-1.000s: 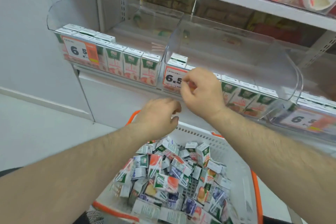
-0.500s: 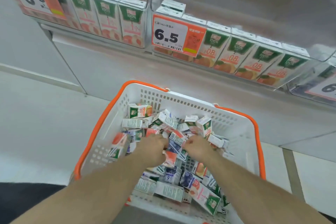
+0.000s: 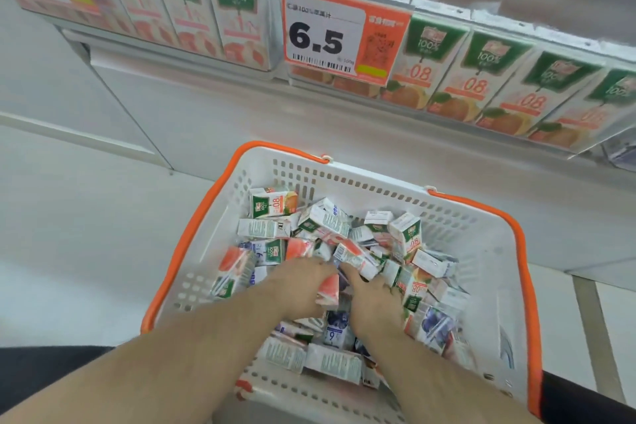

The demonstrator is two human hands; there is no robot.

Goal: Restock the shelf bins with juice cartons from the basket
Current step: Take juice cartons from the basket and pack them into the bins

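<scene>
Hands in basket: left hand (image 3: 296, 286) gripped a pink carton (image 3: 328, 291); right hand (image 3: 373, 293) lay spread, empty, on boxy juice cartons (image 3: 275, 205) heaped mid-basket; perforated white plastic basket (image 3: 457, 227), orange-rimmed; clear shelf bins (image 3: 275, 10) above.

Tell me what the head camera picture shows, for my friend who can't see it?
Two bare hands, the left hand and right hand, dig into a pile of small juice cartons in a white basket with orange handles. Above it, shelf bins hold upright cartons behind a 6.5 price tag.
</scene>
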